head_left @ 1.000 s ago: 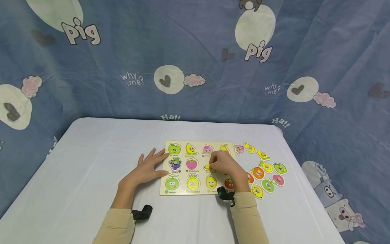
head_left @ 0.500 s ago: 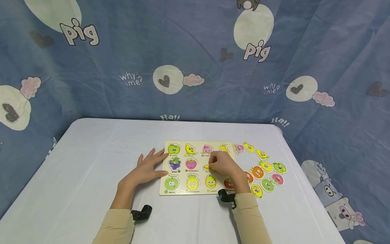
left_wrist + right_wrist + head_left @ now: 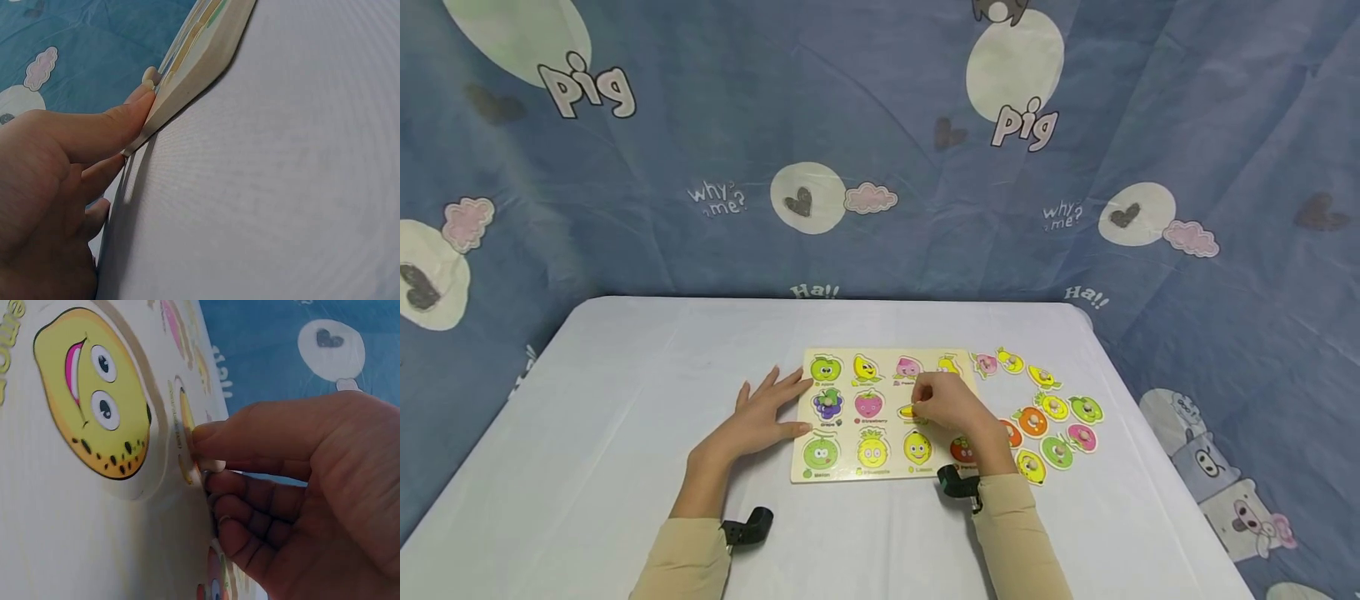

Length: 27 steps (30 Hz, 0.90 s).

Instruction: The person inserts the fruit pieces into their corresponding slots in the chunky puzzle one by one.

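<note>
The white-clothed tabletop (image 3: 625, 400) carries a flat, stiff wooden fruit puzzle board (image 3: 883, 477). It looks light and liable to slide, so the left hand (image 3: 752, 423) lies flat, fingers straight against its left edge. The right hand (image 3: 951, 404) pinches the small peg of a thin yellow banana-shaped piece (image 3: 907, 412) at the board's middle row. That peg is the natural grip.

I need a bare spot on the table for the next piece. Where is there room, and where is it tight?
Free: the wide strip of table left of the left hand, the band behind the puzzle board toward the curtain, and the near edge between the sleeves. Crowded: right of the board, where loose fruit pieces cluster beside the right hand.
</note>
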Motion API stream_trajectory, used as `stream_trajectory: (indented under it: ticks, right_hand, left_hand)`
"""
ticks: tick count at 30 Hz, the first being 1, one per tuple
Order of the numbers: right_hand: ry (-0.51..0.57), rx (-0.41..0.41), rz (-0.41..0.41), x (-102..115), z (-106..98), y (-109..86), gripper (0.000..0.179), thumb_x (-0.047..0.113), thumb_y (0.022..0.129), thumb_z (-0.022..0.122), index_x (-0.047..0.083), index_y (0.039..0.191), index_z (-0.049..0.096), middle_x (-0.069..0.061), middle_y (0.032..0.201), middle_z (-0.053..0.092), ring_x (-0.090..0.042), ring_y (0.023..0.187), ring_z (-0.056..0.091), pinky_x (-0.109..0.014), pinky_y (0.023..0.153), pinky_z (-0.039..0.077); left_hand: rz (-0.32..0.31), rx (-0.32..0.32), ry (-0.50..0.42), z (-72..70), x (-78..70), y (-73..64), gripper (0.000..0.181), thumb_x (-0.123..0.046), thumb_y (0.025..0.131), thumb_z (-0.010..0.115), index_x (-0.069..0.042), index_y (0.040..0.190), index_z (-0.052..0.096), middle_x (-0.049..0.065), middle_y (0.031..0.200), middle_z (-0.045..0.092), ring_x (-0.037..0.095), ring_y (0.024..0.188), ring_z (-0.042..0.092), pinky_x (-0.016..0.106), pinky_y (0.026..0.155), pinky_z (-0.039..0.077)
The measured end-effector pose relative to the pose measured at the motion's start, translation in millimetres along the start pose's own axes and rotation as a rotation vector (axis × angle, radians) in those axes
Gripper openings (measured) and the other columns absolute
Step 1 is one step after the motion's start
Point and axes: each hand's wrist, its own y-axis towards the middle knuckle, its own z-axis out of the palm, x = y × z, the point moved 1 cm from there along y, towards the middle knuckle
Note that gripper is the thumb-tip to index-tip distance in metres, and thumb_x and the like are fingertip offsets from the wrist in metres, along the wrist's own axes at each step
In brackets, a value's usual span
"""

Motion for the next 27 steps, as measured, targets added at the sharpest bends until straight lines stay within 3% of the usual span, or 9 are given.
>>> stream_trajectory:
  ticks: [10, 19, 27]
  right_hand:
    - [-0.042, -0.010, 0.005, 5.4, -3.1, -3.7, 0.008, 0.011, 0.084, 0.073, 0.015, 0.082, 0.067, -0.001, 0.078, 0.063, -0.016, 0.069, 0.054, -0.027, 0.059, 0.044]
    - [-0.002, -0.055, 0.011, -0.6, -13.5, -9.3, 0.008, 0.016, 0.086, 0.076, 0.015, 0.087, 0.069, -0.003, 0.080, 0.063, -0.017, 0.063, 0.055, -0.028, 0.048, 0.048]
    - [-0.034, -0.104, 0.023, -9.6, -20.5, -9.5, 0.007, 0.013, 0.089, 0.068, 0.011, 0.095, 0.070, -0.005, 0.087, 0.063, -0.017, 0.074, 0.056, -0.028, 0.062, 0.048]
  left_hand:
    - [0.004, -0.012, 0.001, 0.1, 0.7, -1.0, 0.081, -0.044, 0.081, 0.076, -0.021, 0.151, 0.044, 0.007, 0.165, 0.027, 0.041, 0.155, 0.005, 0.069, 0.119, -0.010]
    - [0.007, -0.012, 0.001, 0.5, 0.4, -1.1, 0.081, -0.044, 0.081, 0.076, -0.020, 0.151, 0.044, 0.008, 0.165, 0.027, 0.041, 0.155, 0.006, 0.069, 0.119, -0.010]
    - [0.004, -0.011, 0.001, 1.1, 0.5, -0.6, 0.081, -0.044, 0.081, 0.075, -0.021, 0.151, 0.043, 0.007, 0.165, 0.027, 0.040, 0.155, 0.005, 0.068, 0.119, -0.011]
